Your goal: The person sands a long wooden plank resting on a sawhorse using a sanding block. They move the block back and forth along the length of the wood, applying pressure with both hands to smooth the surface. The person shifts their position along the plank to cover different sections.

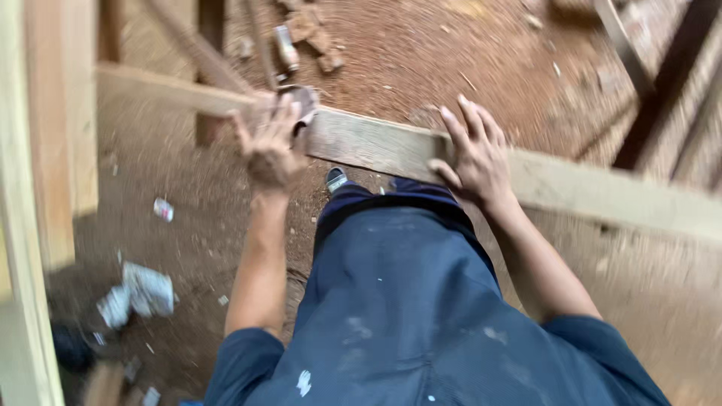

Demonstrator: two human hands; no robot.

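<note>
1. A long wooden plank [391, 146] ran from the far left to the near right across the view, above a floor of red-brown dirt [421, 53].
2. The left hand [272, 146] lay on the plank left of centre. Its grip was curled around a dark, rounded object [302, 101] at the plank's far edge; motion blur hid what the object was.
3. The right hand [475, 154] rested on the plank right of centre. Its grip was apart, fingers spread flat on the top face and thumb hooked over the near edge, with nothing enclosed.
4. The two hands were well apart, with bare plank between them.
5. The person wore a dark blue shirt [406, 316] flecked with pale spots. One shoe toe [335, 179] showed just below the plank, between the hands.
6. Packages and litter on the floor, counted:
   - One small cylindrical can [286, 46], pale with a dark band, lay at the far centre-left beside brown rubble [316, 37].
   - One small white and red scrap of packaging [163, 209] lay at the left, in the middle distance.
   - One crumpled white wrapper or bag [139, 293] lay at the near left.
7. One pale upright timber post [30, 225] filled the left edge.
8. Two darker slanted timbers [654, 90] crossed the far right corner.
9. Blur made any label unreadable.
</note>
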